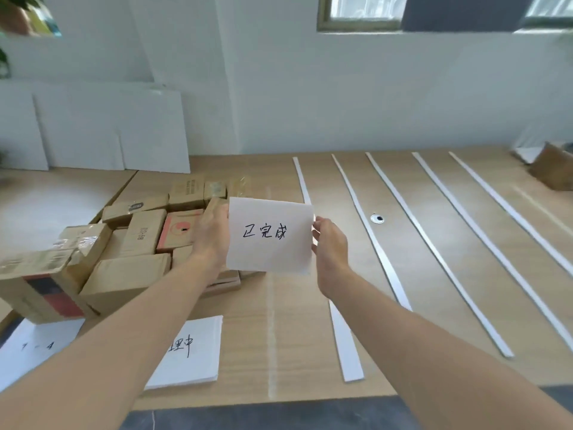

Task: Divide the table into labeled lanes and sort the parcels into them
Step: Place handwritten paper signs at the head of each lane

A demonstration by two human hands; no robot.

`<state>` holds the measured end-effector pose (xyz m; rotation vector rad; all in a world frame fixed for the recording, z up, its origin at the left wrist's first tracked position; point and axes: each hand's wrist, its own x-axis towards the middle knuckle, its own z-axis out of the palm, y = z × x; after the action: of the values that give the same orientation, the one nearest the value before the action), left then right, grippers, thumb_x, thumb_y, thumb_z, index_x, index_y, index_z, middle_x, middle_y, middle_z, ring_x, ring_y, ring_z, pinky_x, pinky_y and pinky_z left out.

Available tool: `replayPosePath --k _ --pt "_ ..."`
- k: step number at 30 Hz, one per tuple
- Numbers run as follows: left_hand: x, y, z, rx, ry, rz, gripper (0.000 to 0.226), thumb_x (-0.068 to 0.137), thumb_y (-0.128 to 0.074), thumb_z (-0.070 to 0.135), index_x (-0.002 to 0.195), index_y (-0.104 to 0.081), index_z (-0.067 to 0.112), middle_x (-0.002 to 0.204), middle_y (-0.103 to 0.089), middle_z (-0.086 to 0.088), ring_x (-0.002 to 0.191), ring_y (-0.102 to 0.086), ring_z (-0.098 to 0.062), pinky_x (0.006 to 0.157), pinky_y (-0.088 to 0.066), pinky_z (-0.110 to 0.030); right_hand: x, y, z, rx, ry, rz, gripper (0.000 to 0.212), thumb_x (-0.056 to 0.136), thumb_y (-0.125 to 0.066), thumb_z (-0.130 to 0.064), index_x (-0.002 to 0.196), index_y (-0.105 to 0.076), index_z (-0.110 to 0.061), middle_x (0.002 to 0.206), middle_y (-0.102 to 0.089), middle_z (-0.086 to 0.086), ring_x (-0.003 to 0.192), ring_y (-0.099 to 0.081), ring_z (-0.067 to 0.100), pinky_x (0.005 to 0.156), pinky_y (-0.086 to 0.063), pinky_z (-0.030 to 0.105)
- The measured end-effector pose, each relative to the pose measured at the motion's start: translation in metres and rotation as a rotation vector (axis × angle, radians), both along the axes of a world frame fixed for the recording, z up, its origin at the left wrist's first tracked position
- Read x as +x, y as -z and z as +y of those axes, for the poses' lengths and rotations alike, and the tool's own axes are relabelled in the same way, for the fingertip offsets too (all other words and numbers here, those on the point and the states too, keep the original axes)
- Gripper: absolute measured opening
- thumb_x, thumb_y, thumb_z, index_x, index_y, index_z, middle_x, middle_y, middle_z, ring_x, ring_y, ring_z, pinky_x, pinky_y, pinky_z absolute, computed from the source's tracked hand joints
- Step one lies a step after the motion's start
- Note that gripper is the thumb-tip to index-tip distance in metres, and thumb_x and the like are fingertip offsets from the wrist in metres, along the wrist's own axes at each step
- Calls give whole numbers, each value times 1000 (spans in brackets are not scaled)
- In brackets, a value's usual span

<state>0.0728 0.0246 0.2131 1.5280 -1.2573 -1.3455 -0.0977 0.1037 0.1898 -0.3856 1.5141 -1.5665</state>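
i'm seeing both hands holding a handwritten label sheet up at frame ctr, above the table. left hand is gripping its left edge, right hand is pinching its right edge w/ fingertips. parcels are sitting piled at mid left, packed against each other. white strips are lying across the right half, running near to far, apart. second sheet is lying at btm ctr-left, partly under the left forearm; third sheet at btm left corner.
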Motion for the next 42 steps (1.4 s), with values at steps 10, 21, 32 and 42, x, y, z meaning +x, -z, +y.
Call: replayPosePath --k 10,21,32,42 --pt "-243 11 60 -58 122 123 31 97 -39 45 77 -56 28 85 -62 -1 80 -56 -21 76 -41 -39 -233 12 73 -53 84 186 24 106 -45 -19 87 -60 -22 82 -58 -8 71 -55 9 61 -44 21" --pt "-469 3 77 -21 209 148 27 98 -38 41 91 -54 21 90 -57 -4 82 -52 -21 77 -40 -39 -455 6 104 12 141 246 24 104 -46 -18 94 -68 -18 76 -64 -16 66 -57 1 58 -45 18" --pt "-644 21 13 118 245 192 41 98 -40 46 116 -60 15 100 -60 -1 94 -56 -21 89 -45 -46 -612 20 59 58 236 226 39 92 -50 -32 121 -72 -19 118 -74 -4 102 -69 17 82 -52 30" --pt "-799 50 -13 124 137 194 38 101 -42 44 115 -64 16 124 -66 2 109 -63 -10 100 -49 -52 -792 55 11 47 121 186 32 104 -47 -21 123 -72 -27 107 -74 -12 94 -66 6 76 -50 21"
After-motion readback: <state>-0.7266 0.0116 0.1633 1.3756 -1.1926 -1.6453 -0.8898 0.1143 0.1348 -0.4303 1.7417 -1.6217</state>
